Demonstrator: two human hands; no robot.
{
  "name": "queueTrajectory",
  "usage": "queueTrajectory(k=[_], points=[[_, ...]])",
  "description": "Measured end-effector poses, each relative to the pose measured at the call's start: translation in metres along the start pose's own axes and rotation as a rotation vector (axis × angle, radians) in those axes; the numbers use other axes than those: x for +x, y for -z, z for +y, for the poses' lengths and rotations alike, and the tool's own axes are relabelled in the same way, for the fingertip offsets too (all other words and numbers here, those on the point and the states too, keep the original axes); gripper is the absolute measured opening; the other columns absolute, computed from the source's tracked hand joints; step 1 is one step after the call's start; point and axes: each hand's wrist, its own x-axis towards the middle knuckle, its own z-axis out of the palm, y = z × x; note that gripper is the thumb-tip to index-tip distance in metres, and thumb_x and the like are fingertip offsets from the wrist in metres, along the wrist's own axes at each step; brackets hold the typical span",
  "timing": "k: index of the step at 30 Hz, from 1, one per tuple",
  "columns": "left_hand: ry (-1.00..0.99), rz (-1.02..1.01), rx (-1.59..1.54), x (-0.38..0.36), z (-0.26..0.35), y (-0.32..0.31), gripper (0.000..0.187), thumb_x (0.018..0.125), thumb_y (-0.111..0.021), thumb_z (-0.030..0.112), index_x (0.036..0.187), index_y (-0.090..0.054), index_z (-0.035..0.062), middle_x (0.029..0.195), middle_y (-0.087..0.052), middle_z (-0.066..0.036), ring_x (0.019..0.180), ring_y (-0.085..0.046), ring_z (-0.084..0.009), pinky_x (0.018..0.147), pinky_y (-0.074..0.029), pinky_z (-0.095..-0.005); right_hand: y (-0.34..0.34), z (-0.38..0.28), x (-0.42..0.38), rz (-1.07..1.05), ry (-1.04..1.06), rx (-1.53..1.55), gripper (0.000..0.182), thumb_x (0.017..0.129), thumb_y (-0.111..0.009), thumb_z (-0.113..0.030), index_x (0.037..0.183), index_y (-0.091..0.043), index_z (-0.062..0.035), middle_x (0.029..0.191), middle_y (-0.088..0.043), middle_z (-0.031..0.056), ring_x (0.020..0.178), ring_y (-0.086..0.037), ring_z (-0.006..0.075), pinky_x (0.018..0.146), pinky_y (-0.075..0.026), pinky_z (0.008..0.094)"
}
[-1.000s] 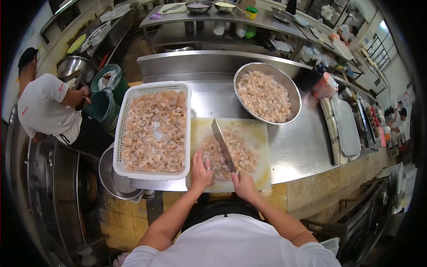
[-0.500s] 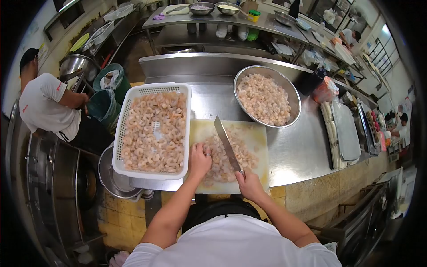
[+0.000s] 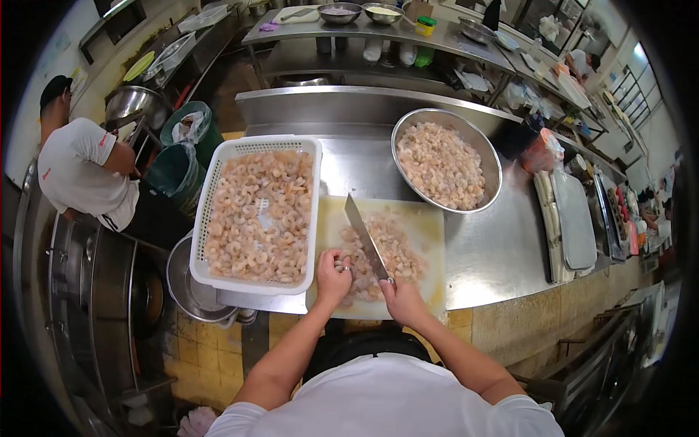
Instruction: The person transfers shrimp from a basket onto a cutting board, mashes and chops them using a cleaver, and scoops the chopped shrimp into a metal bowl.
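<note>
My right hand [image 3: 405,302] grips the handle of a kitchen knife [image 3: 366,239], its long blade slanting away to the upper left over chopped shrimp [image 3: 397,244]. The shrimp pieces lie in a loose heap on a pale, yellowish cutting board [image 3: 431,291]. At the heap's left edge, my left hand [image 3: 334,280] has its fingers curled in, a ring showing on one; what lies under the fingertips is hidden. Left of the board stands a white perforated basket [image 3: 314,211] of whole peeled shrimp [image 3: 255,226]. A steel bowl [image 3: 497,178] of shrimp pieces [image 3: 440,164] sits beyond the board's right corner.
The steel counter [image 3: 495,255] has a raised back edge. Trays [image 3: 574,218] stand at its right end. A steel pot [image 3: 189,284] is below the basket. On the left, a co-worker [image 3: 84,167] stands near green bins [image 3: 175,167]. Bowls [image 3: 339,13] rest on the far table.
The knife blade has moved a little left over the shrimp. My left hand has drawn slightly nearer to my body, fingers still curled. The whole view has shifted slightly.
</note>
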Motion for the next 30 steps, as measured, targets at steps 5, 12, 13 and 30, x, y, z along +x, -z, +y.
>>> queueTrajectory(k=[5, 12, 13, 30], points=[[0.02, -0.028, -0.052, 0.001, 0.002, 0.002, 0.015, 0.098, -0.069, 0.013, 0.105, -0.064, 0.0007, 0.103, -0.064, -0.018, 0.094, -0.064, -0.0373, 0.085, -0.053, -0.0464, 0.019, -0.032, -0.015, 0.032, -0.005, 0.031, 0.043, 0.107, -0.062, -0.034, 0.1, -0.067, 0.0079, 0.089, -0.071, 0.0331, 0.083, -0.069, 0.0533, 0.075, -0.053, 0.0581], [-0.009, -0.012, -0.121, 0.003, 0.004, 0.003, 0.009, 0.097, -0.067, 0.007, 0.102, -0.066, -0.0004, 0.101, -0.065, -0.018, 0.09, -0.065, -0.0363, 0.081, -0.054, -0.0442, -0.01, 0.012, -0.003, 0.059, 0.037, -0.058, 0.043, 0.107, -0.062, -0.034, 0.094, -0.065, 0.0067, 0.078, -0.069, 0.0291, 0.075, -0.069, 0.0471, 0.068, -0.053, 0.0518], [0.009, -0.005, -0.158, 0.004, 0.005, 0.001, 0.008, 0.097, -0.067, 0.006, 0.102, -0.066, -0.0002, 0.101, -0.065, -0.018, 0.089, -0.065, -0.0359, 0.08, -0.054, -0.0439, 0.001, 0.0, -0.007, 0.058, 0.026, -0.013, 0.043, 0.107, -0.062, -0.034, 0.094, -0.066, 0.007, 0.078, -0.069, 0.0297, 0.075, -0.069, 0.0486, 0.068, -0.052, 0.0526], [-0.088, -0.052, -0.1, 0.009, 0.011, -0.024, 0.013, 0.094, -0.071, 0.008, 0.104, -0.066, 0.0011, 0.106, -0.066, -0.018, 0.098, -0.066, -0.0392, 0.086, -0.055, -0.0463, 0.023, 0.006, -0.003, 0.103, -0.008, -0.027, 0.042, 0.105, -0.064, -0.036, 0.097, -0.067, 0.0059, 0.084, -0.07, 0.0323, 0.083, -0.069, 0.0529, 0.073, -0.052, 0.0589]])
